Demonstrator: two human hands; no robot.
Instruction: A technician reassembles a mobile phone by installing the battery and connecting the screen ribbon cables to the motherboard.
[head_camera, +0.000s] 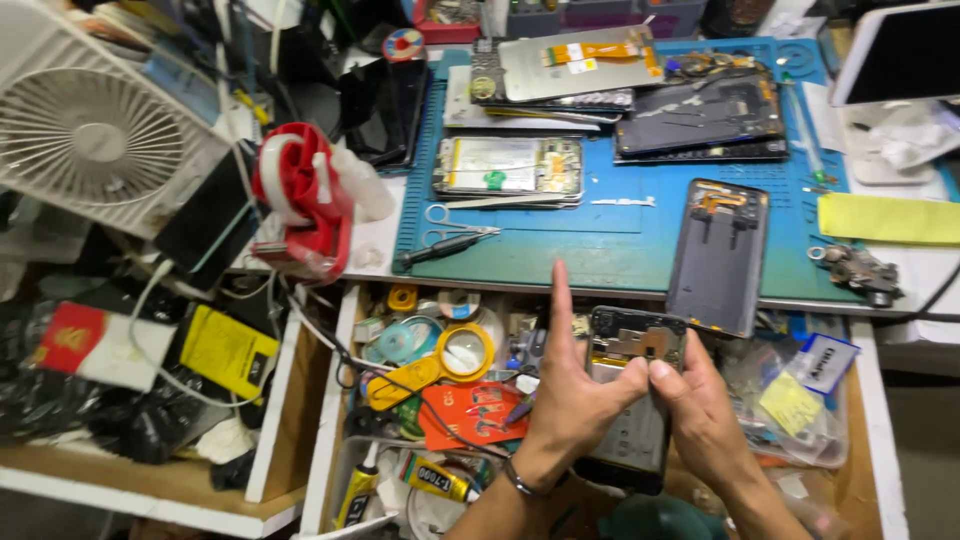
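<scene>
Left hand (573, 400) and right hand (700, 410) both grip an opened dark smartphone w/ exposed internals (634, 395) over the open cluttered drawer (868, 400), left index finger pointing up. Beyond, near the blue work mat (600, 245)'s front edge, lies a grey phone back cover (719, 256); black-handled screwdriver (445, 246) sits at mat's front-left corner.

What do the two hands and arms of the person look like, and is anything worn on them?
Both forearms are bare, with no sleeves in view. The left hand has a thin dark band at the wrist, like a bracelet or slim watch strap. The right hand wears no glove, and no ring shows on its fingers.
</scene>
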